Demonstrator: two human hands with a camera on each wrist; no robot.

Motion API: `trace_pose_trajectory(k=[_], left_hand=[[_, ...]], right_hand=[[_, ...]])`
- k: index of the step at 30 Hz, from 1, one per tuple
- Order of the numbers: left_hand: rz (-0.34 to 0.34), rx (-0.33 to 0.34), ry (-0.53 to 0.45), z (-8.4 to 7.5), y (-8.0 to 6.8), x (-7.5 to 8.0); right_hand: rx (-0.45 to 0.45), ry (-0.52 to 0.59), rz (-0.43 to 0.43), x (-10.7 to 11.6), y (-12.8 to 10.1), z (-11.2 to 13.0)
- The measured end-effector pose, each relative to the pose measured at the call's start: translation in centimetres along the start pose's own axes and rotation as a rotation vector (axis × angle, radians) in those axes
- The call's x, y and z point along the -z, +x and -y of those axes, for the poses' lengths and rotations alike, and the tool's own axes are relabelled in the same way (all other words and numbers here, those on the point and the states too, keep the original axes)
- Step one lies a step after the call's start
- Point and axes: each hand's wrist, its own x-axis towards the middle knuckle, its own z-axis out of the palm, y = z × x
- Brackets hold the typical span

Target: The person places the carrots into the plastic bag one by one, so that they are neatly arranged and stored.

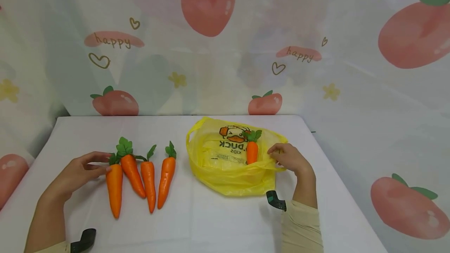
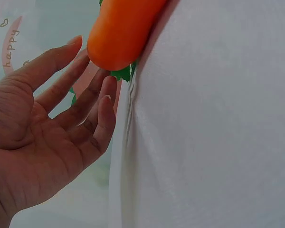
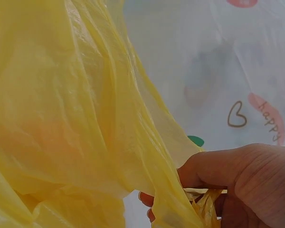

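Observation:
At the left, my left hand (image 1: pixel 79 173) reaches to the leafy top of the leftmost carrot (image 1: pixel 114 190). Thumb and fingers are spread loosely about that end, and in the left wrist view the fingertips sit right at the carrot's blunt orange end (image 2: pixel 116 40). My right hand (image 1: pixel 288 157) pinches the right side of a yellow plastic bag (image 1: pixel 225 179), and gathered film shows between thumb and fingers in the right wrist view. Inside the bag's open mouth, another carrot (image 1: pixel 252 152) leans with its leaves upward. A duck print (image 1: pixel 233 134) marks the bag's back wall.
Right of the leftmost carrot lie a second carrot (image 1: pixel 133 175), a third (image 1: pixel 148 186) and a further one (image 1: pixel 166 180), leaves pointing away. All are on a white-covered table (image 1: pixel 218 225). Behind it hangs a fruit-printed curtain (image 1: pixel 225 73).

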Motion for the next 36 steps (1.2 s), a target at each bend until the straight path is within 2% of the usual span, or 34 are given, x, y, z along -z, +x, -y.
trace_pose_trajectory(k=[15,26,36], left_hand=[[0.083,0.008,-0.018,0.6,0.1,-0.1],[0.144,0.009,0.011,-0.3,0.2,0.0],[0.124,0.015,0.056,-0.4,0.3,-0.3]], right_hand=[[0.007,0.011,0.009,-0.1,-0.1,0.2],[0.013,0.005,0.011,0.0,0.0,0.2],[0.002,0.009,0.015,-0.1,0.1,0.1]])
